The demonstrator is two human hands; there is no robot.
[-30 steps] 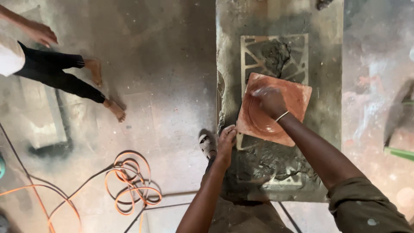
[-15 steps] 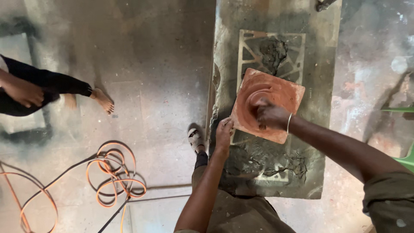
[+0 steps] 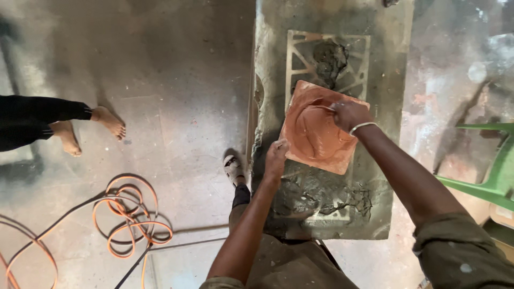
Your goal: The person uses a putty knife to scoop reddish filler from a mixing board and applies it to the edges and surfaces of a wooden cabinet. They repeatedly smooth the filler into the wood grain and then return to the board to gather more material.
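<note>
Square terracotta-red tile (image 3: 321,131) lay tilted on cement-smeared workbench (image 3: 396,69), over metal pattern mould (image 3: 300,48). Left hand (image 3: 276,158) pinched tile's lower-left edge; right hand (image 3: 348,113) pressed wet red slurry, fingers curled, nothing grasped. Tile probably heavy, stiff, slippery, brittle; edges safest hold.

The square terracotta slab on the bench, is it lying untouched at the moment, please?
No, the left hand steadies the slab at its corner and the right hand presses on top.

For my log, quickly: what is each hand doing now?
Left hand: grips the edge of the reddish square tile.
Right hand: fingers curled, rubbing the tile's wet surface.
</note>
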